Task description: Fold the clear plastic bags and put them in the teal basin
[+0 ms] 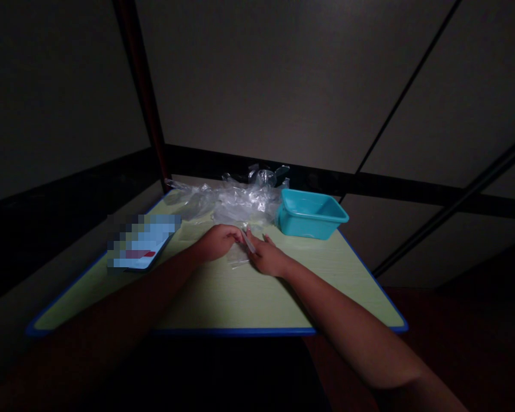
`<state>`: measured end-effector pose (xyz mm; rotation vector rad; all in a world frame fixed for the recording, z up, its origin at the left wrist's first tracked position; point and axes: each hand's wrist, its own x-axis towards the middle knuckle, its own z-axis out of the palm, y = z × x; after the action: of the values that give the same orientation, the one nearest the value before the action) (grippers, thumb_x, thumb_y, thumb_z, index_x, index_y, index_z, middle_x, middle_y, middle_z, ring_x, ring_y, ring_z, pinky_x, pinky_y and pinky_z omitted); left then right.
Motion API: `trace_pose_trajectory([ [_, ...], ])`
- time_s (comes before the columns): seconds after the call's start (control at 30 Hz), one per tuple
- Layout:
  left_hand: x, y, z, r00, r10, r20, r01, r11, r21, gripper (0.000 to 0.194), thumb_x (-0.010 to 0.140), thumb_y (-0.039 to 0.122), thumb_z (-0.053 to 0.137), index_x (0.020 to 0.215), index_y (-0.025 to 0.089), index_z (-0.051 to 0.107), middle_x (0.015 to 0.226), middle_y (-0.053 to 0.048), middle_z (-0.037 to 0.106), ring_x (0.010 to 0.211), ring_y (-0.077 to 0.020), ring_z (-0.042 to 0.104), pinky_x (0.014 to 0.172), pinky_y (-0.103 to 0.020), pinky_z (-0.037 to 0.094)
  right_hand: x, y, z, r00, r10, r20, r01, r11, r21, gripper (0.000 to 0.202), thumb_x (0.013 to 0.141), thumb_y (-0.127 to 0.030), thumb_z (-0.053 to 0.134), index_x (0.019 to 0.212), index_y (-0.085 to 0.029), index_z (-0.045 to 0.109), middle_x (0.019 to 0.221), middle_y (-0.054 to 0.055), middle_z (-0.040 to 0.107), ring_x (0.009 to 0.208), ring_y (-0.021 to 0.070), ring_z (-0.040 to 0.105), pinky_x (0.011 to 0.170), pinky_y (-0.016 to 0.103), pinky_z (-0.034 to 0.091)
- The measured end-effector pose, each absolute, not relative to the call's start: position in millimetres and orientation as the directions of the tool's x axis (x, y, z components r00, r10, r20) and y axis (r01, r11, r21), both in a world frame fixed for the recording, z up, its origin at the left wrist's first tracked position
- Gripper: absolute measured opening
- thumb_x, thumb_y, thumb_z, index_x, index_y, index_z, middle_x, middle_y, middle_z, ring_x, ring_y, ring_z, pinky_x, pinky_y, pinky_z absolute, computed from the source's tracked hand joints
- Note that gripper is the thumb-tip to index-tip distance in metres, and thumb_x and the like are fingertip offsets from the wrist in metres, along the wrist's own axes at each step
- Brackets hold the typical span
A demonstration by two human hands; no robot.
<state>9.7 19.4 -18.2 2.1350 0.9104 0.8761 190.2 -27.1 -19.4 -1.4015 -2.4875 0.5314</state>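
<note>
A turquoise plastic tub (312, 225) is set near the far right corner of a pale green table (240, 303) trimmed with blue edging (240, 332). To the left of the tub and nearer the wearer, a small piece of clear plastic film (249, 242) is held just above the tabletop between two bare hands. A narrow folded strip of it is pinched between the thumb and fingers of the right hand (268, 257), while a flatter part is spread beneath the hands. The fingers of the left hand (218, 242) are curled and drawn together at the upper end of the strip; whether any film is gripped there cannot be told. Just left of the tub, a loose heap of crumpled clear plastic (244, 203) is piled along the far edge of the table, its near end lying against or just beside the tub wall; which of these cannot be made out. Well to the left of the tub, past the left hand, a screen device (151, 255) is laid flat, its display lit and partly masked by pixelation. Behind the tub, pale wall panels (257, 86) are crossed by dark bands.
</note>
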Motion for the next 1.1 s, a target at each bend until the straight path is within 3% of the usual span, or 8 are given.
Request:
trace_pose_trajectory([
  [0.2,14.8,18.4,-15.5,0.457,0.885,0.084,0.204,-0.197,0.959,0.014,0.066,0.014,0.046,0.07,0.016,0.059,0.067,-0.001,0.066,0.067,-0.0136,0.062,0.067,-0.026,0.049,190.3,-27.6,-20.2,-0.507,0.862,0.025,0.787,0.474,-0.395,0.076,0.08,-0.014,0.039,0.148,-0.014,0.005,0.151,0.016,0.017,0.139,0.0236,0.019,0.108,0.058,0.01],
  [0.37,17.6,10.4,-2.7,0.311,0.943,-0.119,0.129,0.082,0.988,0.017,0.08,0.032,0.049,0.08,0.016,0.057,0.061,-0.001,0.064,0.061,-0.0143,0.063,0.064,-0.027,0.05,188.2,-30.4,-17.1,-0.502,0.865,-0.004,0.805,0.465,-0.368,0.075,0.079,-0.014,0.041,0.147,-0.013,0.011,0.152,0.016,0.013,0.14,0.0226,0.015,0.108,0.057,0.008],
  [0.47,16.6,7.1,0.9,0.29,0.947,-0.137,0.171,0.09,0.981,0.022,0.078,0.039,0.057,0.08,0.017,0.055,0.057,0.0,0.062,0.052,-0.013,0.061,0.056,-0.025,0.049,186.8,-30.9,-17.2,-0.494,0.869,-0.024,0.823,0.458,-0.337,0.075,0.078,-0.014,0.042,0.146,-0.007,0.011,0.152,0.018,0.013,0.14,0.023,0.014,0.11,0.054,0.007],
  [0.57,14.6,6.7,0.4,0.313,0.942,-0.121,0.219,0.052,0.974,0.019,0.071,0.03,0.065,0.076,0.016,0.054,0.054,0.002,0.061,0.046,-0.0105,0.056,0.05,-0.022,0.047,185.2,-30.8,-17.7,-0.477,0.878,-0.042,0.846,0.446,-0.294,0.076,0.078,-0.015,0.043,0.146,-0.002,0.01,0.151,0.02,0.012,0.14,0.0246,0.011,0.11,0.053,0.005],
  [0.77,10.6,9.8,-1.9,0.384,0.92,-0.08,0.23,-0.012,0.973,0.015,0.063,0.012,0.059,0.077,0.014,0.054,0.048,0.005,0.056,0.041,-0.0096,0.052,0.045,-0.02,0.042,184.0,-32.1,-16.2,-0.464,0.885,-0.044,0.857,0.436,-0.274,0.078,0.08,-0.022,0.045,0.146,-0.002,0.008,0.151,0.021,0.01,0.141,0.025,0.006,0.109,0.056,0.005],
  [1.1,-0.5,22.0,-10.3,0.407,0.913,0.025,0.36,-0.185,0.914,0.012,0.056,0.014,0.058,0.068,0.015,0.059,0.053,0.004,0.057,0.051,-0.0116,0.054,0.051,-0.022,0.041,191.6,-33.2,-14.5,-0.583,0.813,-0.011,0.766,0.544,-0.342,0.081,0.082,-0.045,0.053,0.147,-0.018,0.012,0.152,0.014,0.011,0.141,0.0254,0.007,0.106,0.061,0.005],
])
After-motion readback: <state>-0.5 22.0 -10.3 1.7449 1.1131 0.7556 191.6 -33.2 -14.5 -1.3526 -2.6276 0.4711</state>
